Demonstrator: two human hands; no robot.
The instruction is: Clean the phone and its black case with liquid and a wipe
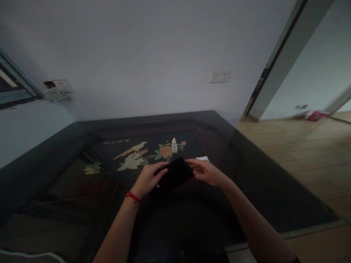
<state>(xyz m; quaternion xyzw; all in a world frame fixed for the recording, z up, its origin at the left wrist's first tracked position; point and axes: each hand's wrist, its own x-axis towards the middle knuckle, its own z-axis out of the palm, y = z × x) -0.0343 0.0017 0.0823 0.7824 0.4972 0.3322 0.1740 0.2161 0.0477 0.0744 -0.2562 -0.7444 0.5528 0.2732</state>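
Observation:
A black smartphone (pixel 175 174) is held tilted above the dark table, its face dark apart from a small light dot near the left end. My left hand (pixel 150 176), with a red cord bracelet (pixel 133 197) at the wrist, grips the phone's left side, thumb lying over its face. At the opposite end, the fingers of my right hand (pixel 204 171) close on the phone's right edge. Just beyond the phone stands a small white bottle (pixel 174 146), upright. A flat white item (pixel 202 158) lies partly hidden behind my right hand.
The glossy black table (pixel 236 153) bears a bird-and-flower picture (pixel 131 159) and meets a pale wall behind. A double socket (pixel 220 76) is on that wall, a power strip (pixel 56 94) at left. Wooden floor (pixel 285 146) and a red box (pixel 317 116) lie to the right.

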